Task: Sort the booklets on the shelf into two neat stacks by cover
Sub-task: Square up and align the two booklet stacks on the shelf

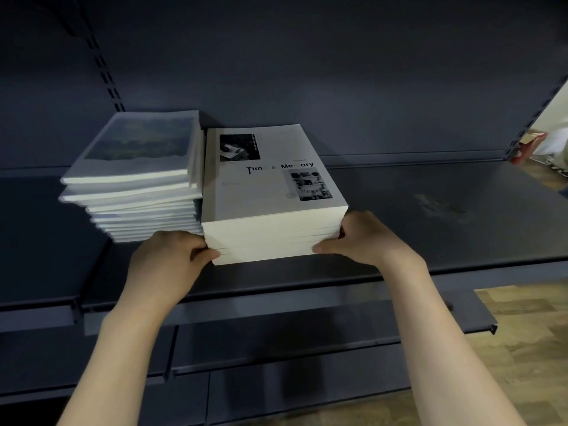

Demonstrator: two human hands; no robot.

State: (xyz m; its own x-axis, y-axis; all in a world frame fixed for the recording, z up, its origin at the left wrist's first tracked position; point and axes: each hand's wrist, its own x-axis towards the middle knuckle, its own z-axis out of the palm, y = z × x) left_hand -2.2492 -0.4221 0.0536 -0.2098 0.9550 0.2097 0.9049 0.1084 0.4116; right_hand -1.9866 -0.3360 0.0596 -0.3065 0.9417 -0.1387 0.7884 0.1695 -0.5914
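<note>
A dark blue-grey metal shelf point(430, 210) runs across the middle of the frame, backed by a panel of the same colour with slotted uprights at the upper left and far right; more dark shelves lie below it, and a wood-patterned floor point(528, 348) shows at the lower right. Two stacks of booklets sit side by side left of centre on the shelf, their sides touching or nearly so. The left stack point(135, 179) has pale covers with a blurred green and blue picture on top, and its booklets are staggered, the lower ones stepping back to the right. The right stack point(270, 192) is squared up, with cream page edges facing the camera and a white top cover bearing black lettering, partly legible as "Time & Memory", plus two small black-and-white photographs. The left hand point(166, 262) grips the lower left front corner of the right stack, fingers curled against its side. The right hand point(365, 238) clasps the lower right front corner, thumb on the front edge.
</note>
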